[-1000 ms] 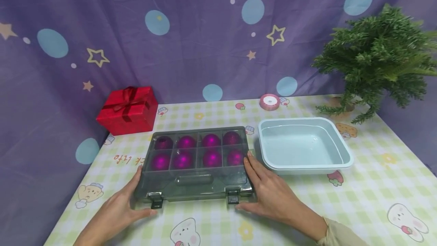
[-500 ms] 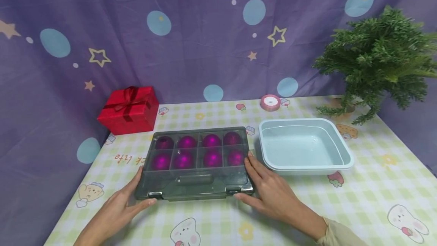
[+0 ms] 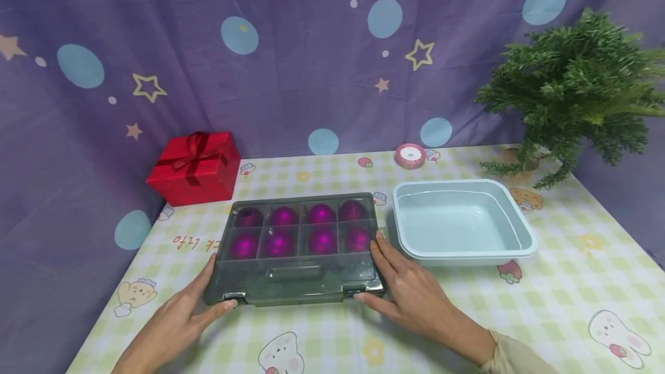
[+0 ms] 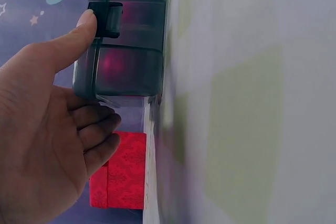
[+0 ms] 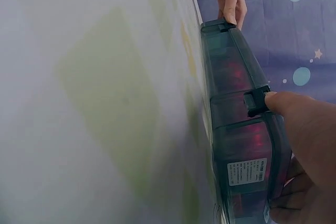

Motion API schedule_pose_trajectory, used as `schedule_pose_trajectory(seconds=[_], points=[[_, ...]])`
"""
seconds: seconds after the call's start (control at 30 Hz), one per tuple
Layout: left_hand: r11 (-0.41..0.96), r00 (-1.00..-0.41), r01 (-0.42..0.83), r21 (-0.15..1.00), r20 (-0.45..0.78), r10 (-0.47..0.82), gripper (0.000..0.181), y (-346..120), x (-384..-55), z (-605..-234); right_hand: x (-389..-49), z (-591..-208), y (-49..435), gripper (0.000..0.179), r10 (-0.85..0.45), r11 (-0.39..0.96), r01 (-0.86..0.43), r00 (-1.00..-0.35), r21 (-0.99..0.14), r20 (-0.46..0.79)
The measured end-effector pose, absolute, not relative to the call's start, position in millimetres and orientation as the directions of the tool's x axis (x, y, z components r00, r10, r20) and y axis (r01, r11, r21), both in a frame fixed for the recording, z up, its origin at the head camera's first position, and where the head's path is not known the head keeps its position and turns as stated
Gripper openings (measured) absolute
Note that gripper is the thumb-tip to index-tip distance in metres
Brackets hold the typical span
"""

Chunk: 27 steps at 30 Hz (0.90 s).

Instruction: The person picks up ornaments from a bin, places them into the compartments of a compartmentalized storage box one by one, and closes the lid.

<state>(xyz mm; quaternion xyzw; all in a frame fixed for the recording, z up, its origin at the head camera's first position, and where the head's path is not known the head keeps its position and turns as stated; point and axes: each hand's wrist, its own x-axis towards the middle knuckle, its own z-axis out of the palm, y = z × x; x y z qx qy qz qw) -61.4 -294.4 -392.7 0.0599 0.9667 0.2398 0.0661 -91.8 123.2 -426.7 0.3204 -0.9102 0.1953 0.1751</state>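
A translucent dark green storage case point(image 3: 249, 273) lies on the table with its lid down. Several shiny magenta balls point(image 3: 279, 242) show through the lid, one per compartment. My left hand point(image 3: 176, 316) holds the front left corner, thumb on the left latch point(image 4: 109, 20) and fingers along the side. On the other corner, my right hand point(image 3: 418, 293) does the same, its thumb pressing the right latch point(image 5: 256, 102). Both latches lie against the case front. The left wrist view shows the lower fingers loosely bent beside the case end.
Close to the right hand stands a light blue plastic basin point(image 3: 464, 258). A red gift box point(image 3: 200, 172) sits at the back left. Behind the basin are a pink ribbon roll point(image 3: 410, 156) and, to the right, a small artificial pine tree point(image 3: 576, 85). A purple curtain point(image 3: 291, 91) hangs behind.
A second ago both latches stuck out from the case front with the thumbs below them. Pushed up by the thumbs, they now sit flat against it. The case has stayed in place.
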Motion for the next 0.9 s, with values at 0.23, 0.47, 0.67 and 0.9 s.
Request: schedule_pose_trajectory(seconds=[0.23, 0.47, 0.67, 0.9], points=[[0.874, -0.984, 0.079, 0.479, -0.104, 0.146, 0.101, -297, -62, -393, -92, -427, 120, 0.089, -0.508, 0.723, -0.647, -0.735, -0.242, 0.449], [0.882, -0.978, 0.047, 0.469, -0.159, 0.137, 0.103, -298, -62, -393, -89, -427, 120, 0.091, -0.488, 0.731, -0.629, -0.753, -0.266, 0.441], [0.896, -0.97, 0.039, 0.443, -0.197, 0.139, 0.106, -297, -62, -390, -85, -422, 119, 0.093, -0.47, 0.737, -0.602, -0.783, -0.308, 0.407], [0.905, -0.967, 0.141, 0.402, -0.139, 0.212, 0.108, -299, -65, -378, -78, -407, 116, 0.094, -0.499, 0.742, -0.585, -0.808, -0.328, 0.314]])
